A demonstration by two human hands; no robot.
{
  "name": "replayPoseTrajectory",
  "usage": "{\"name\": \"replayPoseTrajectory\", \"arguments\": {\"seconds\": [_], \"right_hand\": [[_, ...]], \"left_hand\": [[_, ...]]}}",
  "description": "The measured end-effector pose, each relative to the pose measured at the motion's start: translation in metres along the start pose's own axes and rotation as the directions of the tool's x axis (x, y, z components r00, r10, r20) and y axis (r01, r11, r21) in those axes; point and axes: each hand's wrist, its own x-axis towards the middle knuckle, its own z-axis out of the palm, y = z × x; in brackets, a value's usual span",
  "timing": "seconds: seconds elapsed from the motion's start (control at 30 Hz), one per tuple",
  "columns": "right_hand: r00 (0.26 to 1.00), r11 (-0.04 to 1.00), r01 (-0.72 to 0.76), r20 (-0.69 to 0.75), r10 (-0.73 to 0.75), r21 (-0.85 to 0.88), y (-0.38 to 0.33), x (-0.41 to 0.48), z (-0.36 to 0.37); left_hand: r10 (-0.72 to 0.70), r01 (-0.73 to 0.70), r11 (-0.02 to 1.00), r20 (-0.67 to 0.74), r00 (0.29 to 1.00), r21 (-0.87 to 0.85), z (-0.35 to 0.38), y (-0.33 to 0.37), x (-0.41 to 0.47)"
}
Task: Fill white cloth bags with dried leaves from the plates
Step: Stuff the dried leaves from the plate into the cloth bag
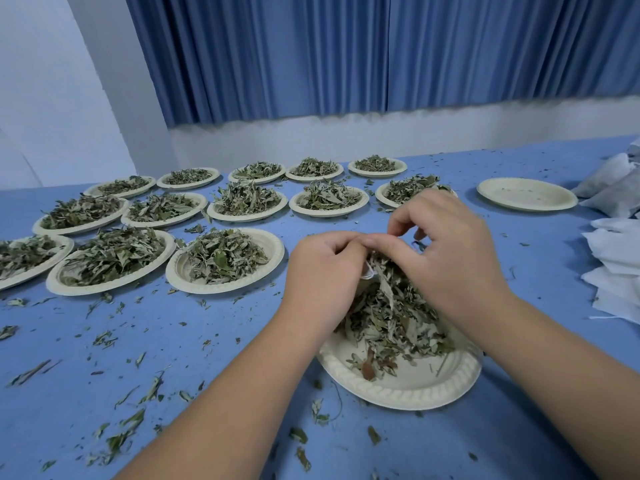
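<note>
A single wide-angle camera worn on the person's head looks forward and tilts down across the tabletop (173, 358). It sits close: both forearms enter from the bottom edge, and the left grip (322, 271) and right grip (446, 251) meet just right of centre, large in frame, over the near plate (398, 393). Rows of plates (277, 251) recede across the middle left. The curtain (311, 53) and wall (52, 98) fill the upper half. The wide lens bends the tabletop's far edge, and the right edge of the frame cuts off the cloth bags (616, 258).
</note>
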Motion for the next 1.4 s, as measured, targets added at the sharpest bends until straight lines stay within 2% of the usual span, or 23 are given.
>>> {"name": "replayPoseTrajectory", "arguments": {"seconds": [0.2,0.53,0.67,0.83,0.97,1.1,1.4], "right_hand": [[0.990,0.990,-0.139,0.034,0.138,0.028,0.004,-0.002,0.008],[0.970,0.968,-0.223,0.127,0.208,0.118,0.003,0.001,-0.014],[0.931,0.981,-0.191,0.312,0.187,-0.018,0.002,0.001,-0.026],[0.870,0.979,-0.049,0.473,0.140,-0.199,-0.013,-0.004,-0.024],[0.869,0.966,-0.030,0.470,0.152,-0.257,-0.013,-0.005,-0.021],[0.891,0.980,-0.089,0.425,0.158,-0.178,-0.010,-0.006,-0.020],[0.968,0.997,-0.066,0.239,0.076,-0.051,-0.009,-0.008,-0.015]], "left_hand": [[-0.016,0.016,1.000,0.015,1.000,-0.014,0.001,-0.003,0.002],[-0.055,0.052,0.996,-0.034,0.998,-0.074,-0.004,0.000,0.003],[-0.087,0.077,0.985,-0.057,0.995,-0.157,-0.007,0.002,0.004],[-0.059,0.052,0.995,-0.076,0.995,-0.089,-0.006,0.001,0.005],[-0.056,0.050,0.995,-0.077,0.995,-0.086,-0.005,0.002,0.004],[-0.065,0.058,0.994,-0.079,0.995,-0.088,-0.005,0.002,0.004],[-0.049,0.041,0.995,-0.084,0.995,-0.093,-0.006,0.004,0.003]]}}
